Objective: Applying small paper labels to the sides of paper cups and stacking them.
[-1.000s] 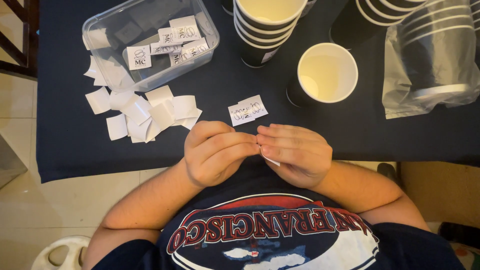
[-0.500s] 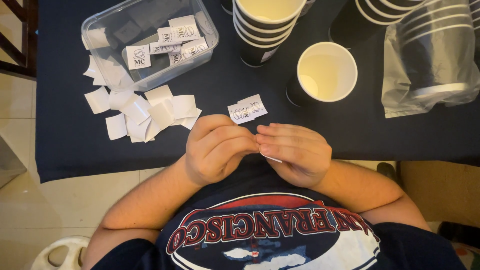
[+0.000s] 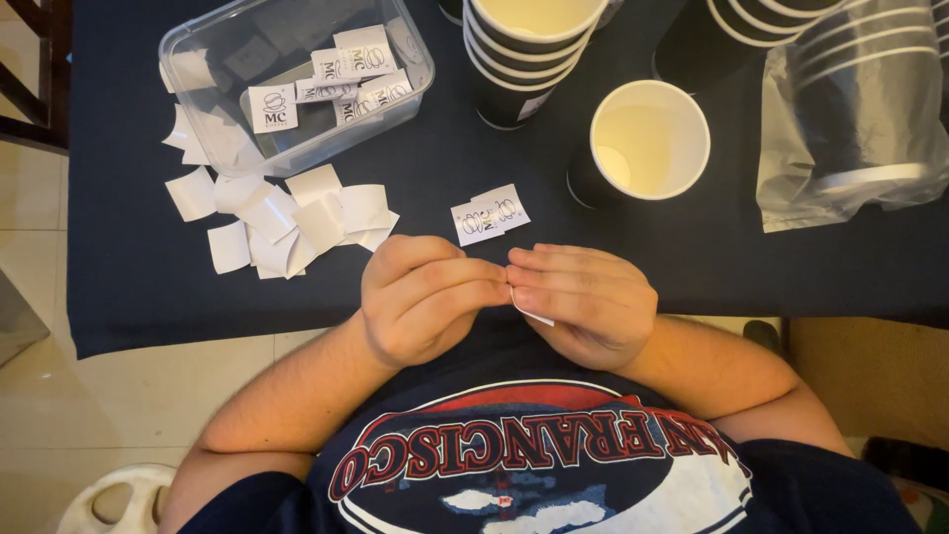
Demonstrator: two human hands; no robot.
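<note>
White, thin paper sticker slip (image 3: 531,311), judged light, limp and easily creased, was pinched at its edges between left hand (image 3: 420,297) and right hand (image 3: 583,302) fingertips.

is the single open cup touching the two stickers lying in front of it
Apart. The head view shows bare dark tablecloth between the open cup and the two stickers, which lie nearer the hands.

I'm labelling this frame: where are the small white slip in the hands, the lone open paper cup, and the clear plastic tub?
small white slip (image 3: 531,312), head view, its exposed lower corner.
open paper cup (image 3: 692,158), head view, its white rim.
clear plastic tub (image 3: 203,44), head view, its left wall.
</note>
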